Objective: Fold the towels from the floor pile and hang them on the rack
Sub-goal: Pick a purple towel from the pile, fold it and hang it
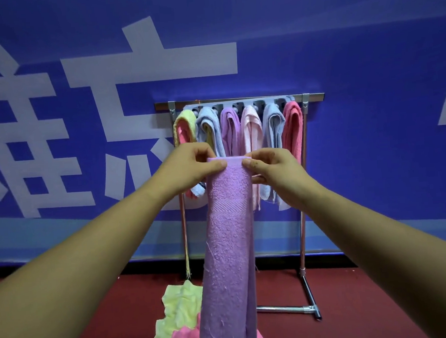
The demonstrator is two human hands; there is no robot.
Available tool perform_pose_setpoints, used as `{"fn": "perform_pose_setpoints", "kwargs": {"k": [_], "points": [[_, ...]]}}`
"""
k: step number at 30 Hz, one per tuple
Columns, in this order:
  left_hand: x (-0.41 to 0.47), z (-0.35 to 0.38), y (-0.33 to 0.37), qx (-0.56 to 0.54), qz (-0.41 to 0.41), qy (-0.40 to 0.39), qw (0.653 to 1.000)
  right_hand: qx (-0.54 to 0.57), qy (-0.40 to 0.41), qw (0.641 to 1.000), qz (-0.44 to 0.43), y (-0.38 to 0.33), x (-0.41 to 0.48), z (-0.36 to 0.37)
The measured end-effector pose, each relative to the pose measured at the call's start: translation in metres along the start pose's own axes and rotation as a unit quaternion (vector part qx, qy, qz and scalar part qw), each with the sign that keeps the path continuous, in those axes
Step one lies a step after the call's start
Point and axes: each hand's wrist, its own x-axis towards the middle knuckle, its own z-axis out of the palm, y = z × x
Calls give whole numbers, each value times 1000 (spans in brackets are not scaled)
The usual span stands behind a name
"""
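My left hand [190, 166] and right hand [272, 170] pinch the top corners of a folded purple towel [229, 234] hanging before the rack [238, 100], above the floor pile [179, 317]; next I'd drape it over the bar.

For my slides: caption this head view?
Left hand and right hand pinch the top edge of a folded purple towel before the towel-filled rack.
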Motion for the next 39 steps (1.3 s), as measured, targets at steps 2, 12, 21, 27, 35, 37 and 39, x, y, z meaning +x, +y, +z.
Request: {"fn": "perform_pose_setpoints", "kwargs": {"k": [2, 12, 21, 27, 35, 37, 39], "points": [[-2, 8, -4, -136, -30, 46, 989, 25, 6, 1000, -8, -6, 1, 2], [-9, 30, 3, -310, -81, 56, 946, 185, 20, 982, 9, -15, 9, 11], [6, 17, 0, -271, -131, 141, 943, 242, -77, 960, 120, 41, -29, 22], [6, 19, -7, -298, -173, 127, 930, 231, -84, 961, 125, 72, -37, 28], [8, 24, -10, -360, -171, 167, 902, 171, -23, 981, 86, 72, -30, 28], [9, 27, -10, -388, -176, 156, 891, 186, -22, 977, 101, 72, -28, 29], [11, 30, -9, -423, -181, 142, 876, 195, -19, 975, 108, 73, -27, 32]]}}
